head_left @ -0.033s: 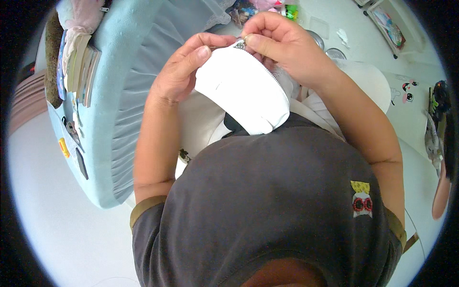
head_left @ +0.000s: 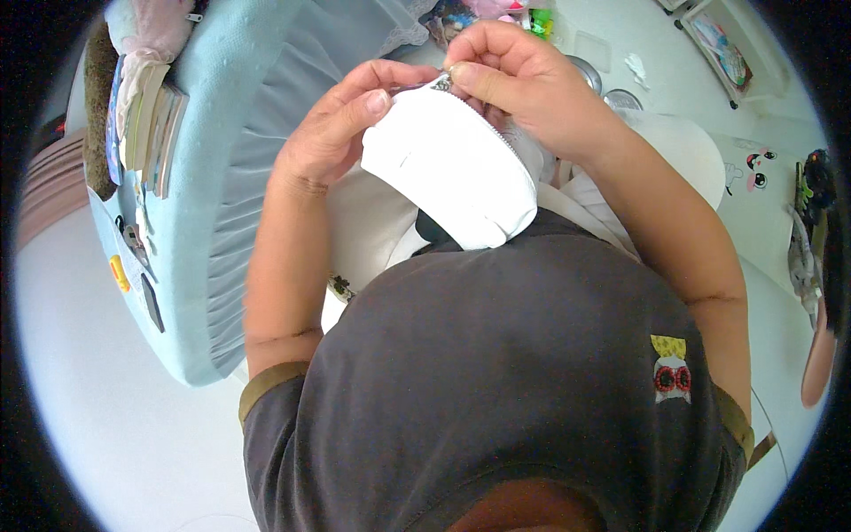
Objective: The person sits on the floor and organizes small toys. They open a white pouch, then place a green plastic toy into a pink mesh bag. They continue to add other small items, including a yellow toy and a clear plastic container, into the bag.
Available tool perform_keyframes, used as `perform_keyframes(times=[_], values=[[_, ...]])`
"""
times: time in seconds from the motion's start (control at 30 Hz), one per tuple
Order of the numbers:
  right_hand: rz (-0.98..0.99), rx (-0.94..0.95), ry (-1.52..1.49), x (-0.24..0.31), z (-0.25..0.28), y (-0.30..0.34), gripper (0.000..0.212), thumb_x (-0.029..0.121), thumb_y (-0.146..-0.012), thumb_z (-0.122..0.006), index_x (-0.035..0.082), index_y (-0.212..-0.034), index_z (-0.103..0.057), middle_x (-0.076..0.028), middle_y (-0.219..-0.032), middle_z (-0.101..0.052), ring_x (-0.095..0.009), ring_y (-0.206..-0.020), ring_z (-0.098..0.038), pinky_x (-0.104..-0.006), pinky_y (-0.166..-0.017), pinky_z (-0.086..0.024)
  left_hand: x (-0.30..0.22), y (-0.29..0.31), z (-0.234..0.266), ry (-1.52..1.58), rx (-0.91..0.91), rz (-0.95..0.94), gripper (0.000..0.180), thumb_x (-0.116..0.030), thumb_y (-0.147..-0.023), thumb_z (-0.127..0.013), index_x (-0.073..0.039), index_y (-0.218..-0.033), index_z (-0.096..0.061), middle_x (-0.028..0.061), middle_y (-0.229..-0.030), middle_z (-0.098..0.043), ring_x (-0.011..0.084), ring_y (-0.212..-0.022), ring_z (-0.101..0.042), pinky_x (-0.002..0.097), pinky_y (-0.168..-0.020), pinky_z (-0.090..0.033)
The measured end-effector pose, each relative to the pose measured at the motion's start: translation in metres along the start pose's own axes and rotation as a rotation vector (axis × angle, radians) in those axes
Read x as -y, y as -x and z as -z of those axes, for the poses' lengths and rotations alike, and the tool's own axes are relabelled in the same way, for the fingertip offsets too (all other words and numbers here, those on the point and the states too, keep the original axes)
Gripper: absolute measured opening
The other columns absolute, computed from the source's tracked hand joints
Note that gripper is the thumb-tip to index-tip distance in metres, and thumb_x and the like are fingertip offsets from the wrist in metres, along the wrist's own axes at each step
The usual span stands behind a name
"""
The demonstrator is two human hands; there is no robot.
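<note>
A white zippered pouch [head_left: 448, 168] is held up in front of my dark shirt, with its zip running along the right edge. My left hand [head_left: 341, 120] is closed on the pouch's upper left corner, thumb on the near side. At the pouch's top end, my right hand [head_left: 527, 89] pinches thumb against finger beside a small piece of silvery metal hardware [head_left: 441, 82]. Whether that pinch is on the zip pull or on the fabric is hidden by the fingers.
To the left stands a table with a light blue cover [head_left: 199, 293], bearing books [head_left: 151, 133], a pink plush toy [head_left: 149, 27] and a dark phone-like slab [head_left: 152, 303]. Beyond my hands lie colourful toys [head_left: 496, 11]. A wheeled rack [head_left: 709, 53] stands far right.
My left hand and forearm have shifted very slightly. Both hands keep their hold at the pouch's top end.
</note>
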State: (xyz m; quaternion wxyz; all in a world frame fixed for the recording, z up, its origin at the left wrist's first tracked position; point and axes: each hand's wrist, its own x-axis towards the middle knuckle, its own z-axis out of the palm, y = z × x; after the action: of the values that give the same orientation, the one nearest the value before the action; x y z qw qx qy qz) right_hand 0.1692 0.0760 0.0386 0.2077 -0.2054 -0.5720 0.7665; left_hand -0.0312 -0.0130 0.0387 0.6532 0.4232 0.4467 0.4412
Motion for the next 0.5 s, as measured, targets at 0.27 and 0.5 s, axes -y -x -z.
perform_keyframes(times=[0.27,0.5], values=[[0.074,-0.037,-0.009,-0.002,-0.004,-0.005,0.007,0.014,-0.088,-0.052,0.009,-0.093,-0.052,0.003,-0.076,-0.056,-0.004,-0.064,-0.051,-0.0181,-0.053,-0.042,-0.021,-0.01,-0.001,-0.109,0.161,0.203,0.072,-0.037,-0.073,-0.063,0.001,-0.128,-0.037,0.0137,-0.116,-0.051,0.0215,-0.109,-0.048,0.0329,-0.093,-0.037],[0.121,0.111,0.219,0.014,0.009,0.001,0.006,0.01,-0.086,-0.052,0.007,-0.09,-0.053,0.002,-0.076,-0.054,-0.004,-0.065,-0.051,-0.0192,-0.055,-0.042,-0.02,-0.015,-0.005,-0.199,0.361,0.183,0.08,-0.038,-0.069,-0.065,0.0,-0.132,-0.033,0.0139,-0.119,-0.049,0.0226,-0.113,-0.044,0.0331,-0.097,-0.031]])
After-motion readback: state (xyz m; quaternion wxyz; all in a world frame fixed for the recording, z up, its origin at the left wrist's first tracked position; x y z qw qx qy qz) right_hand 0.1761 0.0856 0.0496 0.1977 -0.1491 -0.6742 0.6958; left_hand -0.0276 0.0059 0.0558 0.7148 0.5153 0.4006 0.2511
